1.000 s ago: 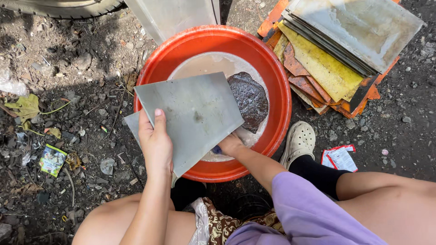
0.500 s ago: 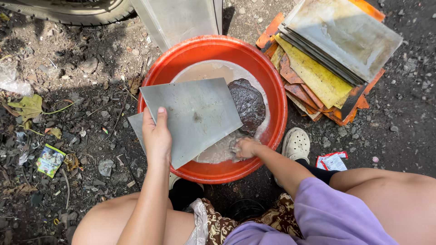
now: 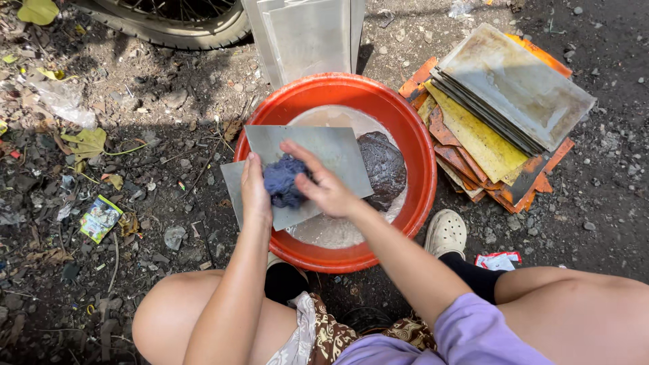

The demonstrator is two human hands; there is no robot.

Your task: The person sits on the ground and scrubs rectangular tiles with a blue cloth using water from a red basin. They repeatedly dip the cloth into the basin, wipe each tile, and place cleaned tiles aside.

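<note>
Scrubbing a metal sheet over an orange basin
Left hand point(image 3: 254, 192) is gripping the grey metal sheet point(image 3: 324, 159) at its 9 o'clock edge; right hand point(image 3: 326, 186) is pressing a blue scouring pad point(image 3: 282, 181) onto it, fingers clenched, above the orange basin point(image 3: 412, 135)

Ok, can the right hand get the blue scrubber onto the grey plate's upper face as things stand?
Probably yes: the right hand already presses the blue scrubber onto the grey plate; only the left hand grips its edge.
</note>
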